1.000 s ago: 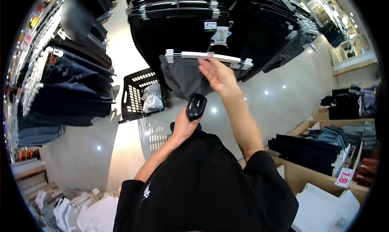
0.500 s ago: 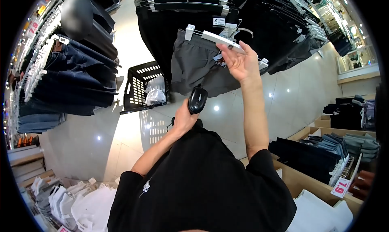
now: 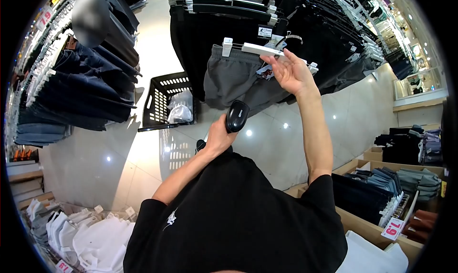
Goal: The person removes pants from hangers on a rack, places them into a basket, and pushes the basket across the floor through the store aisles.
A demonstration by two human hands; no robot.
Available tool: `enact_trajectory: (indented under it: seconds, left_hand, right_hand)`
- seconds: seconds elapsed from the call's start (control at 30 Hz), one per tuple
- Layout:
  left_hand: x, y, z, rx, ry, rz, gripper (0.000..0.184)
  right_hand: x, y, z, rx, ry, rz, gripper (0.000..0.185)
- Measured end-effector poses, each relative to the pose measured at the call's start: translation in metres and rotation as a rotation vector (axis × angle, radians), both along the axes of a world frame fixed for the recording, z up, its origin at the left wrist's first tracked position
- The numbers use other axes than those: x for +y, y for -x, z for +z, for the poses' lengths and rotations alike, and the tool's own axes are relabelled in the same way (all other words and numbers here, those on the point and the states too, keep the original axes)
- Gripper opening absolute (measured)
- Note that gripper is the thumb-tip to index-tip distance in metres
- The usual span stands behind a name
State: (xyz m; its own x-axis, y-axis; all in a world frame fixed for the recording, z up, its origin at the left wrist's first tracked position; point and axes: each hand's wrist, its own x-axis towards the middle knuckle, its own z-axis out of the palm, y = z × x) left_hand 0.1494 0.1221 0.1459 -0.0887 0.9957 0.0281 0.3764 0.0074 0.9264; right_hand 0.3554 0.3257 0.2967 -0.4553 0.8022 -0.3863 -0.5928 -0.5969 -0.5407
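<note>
Pinching the white hanger (image 3: 255, 49), the right hand (image 3: 296, 76) holds it leveler than before; left hand (image 3: 220, 136) grips black scanner (image 3: 237, 116).

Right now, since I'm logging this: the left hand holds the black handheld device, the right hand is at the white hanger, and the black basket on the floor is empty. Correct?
Not empty: the head view shows a pale bundle inside the black basket. The left hand holds the black handheld device, and the right hand is at the white hanger.

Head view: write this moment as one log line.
left hand: gripping black scanner; right hand: on white hanger; grey garment: hanging below
</note>
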Motion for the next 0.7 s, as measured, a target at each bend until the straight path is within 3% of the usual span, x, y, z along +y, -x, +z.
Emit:
enact_trajectory:
  seconds: [0.2,0.33,0.43,0.5,0.63,0.7]
  left_hand:
    - [-0.011,0.013,-0.018,-0.085,0.029,-0.004,0.035]
    - [-0.034,0.033,-0.014,-0.149,0.043,0.092,0.049]
    - [-0.053,0.05,0.002,-0.274,0.084,0.094,0.045]
    - [-0.058,0.055,-0.004,-0.241,-0.002,0.109,0.042]
    - [-0.059,0.055,-0.002,-0.261,0.059,0.177,0.036]
    - [-0.057,0.052,0.004,-0.247,0.026,0.182,0.033]
  right_hand:
    - [-0.005,-0.014,0.006,-0.267,-0.002,0.07,0.062]
    - [-0.006,-0.059,-0.003,-0.635,-0.143,0.099,0.046]
    - [-0.013,-0.102,-0.004,-0.628,-0.192,0.091,0.033]
    - [-0.024,-0.125,-0.003,-0.815,-0.295,0.047,0.036]
    - [-0.04,-0.163,0.026,-0.922,-0.411,0.329,0.041]
    - [-0.046,-0.17,0.034,-0.94,-0.422,0.35,0.043]
